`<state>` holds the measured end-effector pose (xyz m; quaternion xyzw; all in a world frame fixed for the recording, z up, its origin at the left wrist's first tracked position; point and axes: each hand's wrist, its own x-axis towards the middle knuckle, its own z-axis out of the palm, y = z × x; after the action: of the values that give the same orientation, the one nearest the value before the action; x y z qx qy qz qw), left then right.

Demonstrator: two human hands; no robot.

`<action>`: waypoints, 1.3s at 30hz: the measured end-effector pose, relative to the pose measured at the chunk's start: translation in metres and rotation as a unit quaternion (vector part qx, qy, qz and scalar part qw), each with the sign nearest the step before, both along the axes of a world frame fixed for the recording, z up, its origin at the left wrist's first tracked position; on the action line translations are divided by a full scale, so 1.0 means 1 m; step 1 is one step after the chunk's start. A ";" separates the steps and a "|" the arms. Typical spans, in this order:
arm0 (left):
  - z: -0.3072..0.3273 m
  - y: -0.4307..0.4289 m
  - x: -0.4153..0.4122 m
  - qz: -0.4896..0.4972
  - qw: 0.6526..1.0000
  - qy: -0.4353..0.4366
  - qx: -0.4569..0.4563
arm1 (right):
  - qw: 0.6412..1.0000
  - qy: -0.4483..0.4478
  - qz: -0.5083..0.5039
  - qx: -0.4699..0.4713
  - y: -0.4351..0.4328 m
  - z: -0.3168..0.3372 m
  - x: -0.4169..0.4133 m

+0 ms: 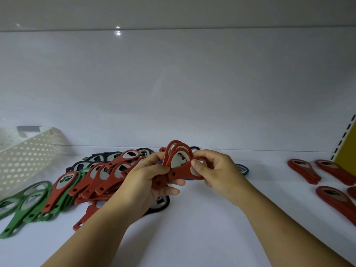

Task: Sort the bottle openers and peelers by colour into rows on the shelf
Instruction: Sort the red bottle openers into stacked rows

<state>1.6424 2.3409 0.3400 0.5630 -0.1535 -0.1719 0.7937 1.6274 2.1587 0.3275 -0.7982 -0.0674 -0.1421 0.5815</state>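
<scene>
A bunch of several red bottle openers (178, 157) stands upright above the white shelf (202, 218), held between both hands. My left hand (148, 178) grips their handles from the left. My right hand (215, 170) pinches one red opener at the right side of the bunch. A mixed pile lies to the left: red openers (100, 178), green openers (27, 205) and dark blue ones (100, 157). Sorted red openers (306, 170) lie in rows at the right.
A white perforated basket (25, 157) stands at the far left against the shelf's back wall. A yellow upright with slots (346, 149) bounds the shelf on the right. One blue opener (243, 168) shows behind my right wrist, and a black one (159, 205) under my left.
</scene>
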 end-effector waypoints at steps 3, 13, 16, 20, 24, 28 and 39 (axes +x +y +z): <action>0.001 -0.004 -0.006 -0.031 0.999 -0.005 0.019 | 0.999 0.021 0.028 0.038 0.004 0.001 -0.003; -0.001 -0.004 -0.009 -0.146 0.985 0.017 0.093 | 0.998 -0.009 0.007 -0.066 0.009 -0.001 -0.005; -0.002 -0.004 -0.010 -0.171 0.980 0.004 0.101 | 0.998 0.007 0.022 -0.049 0.011 -0.003 -0.005; -0.004 -0.007 -0.010 -0.158 0.982 -0.012 0.100 | 0.998 0.021 0.050 -0.040 0.016 -0.005 -0.005; -0.004 -0.007 -0.011 -0.162 0.981 -0.012 0.105 | 0.998 -0.021 0.051 -0.038 0.019 -0.001 -0.008; -0.001 -0.007 -0.011 -0.159 0.980 -0.009 0.117 | 0.997 -0.025 0.064 -0.032 0.023 0.006 -0.015; -0.015 -0.020 -0.014 -0.141 0.977 -0.018 0.158 | 0.991 -0.086 0.063 -0.085 0.035 0.007 -0.016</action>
<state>1.6284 2.3211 0.3254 0.6570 -0.2168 -0.2940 0.6595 1.6118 2.1935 0.3350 -0.8237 -0.1794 -0.1668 0.5114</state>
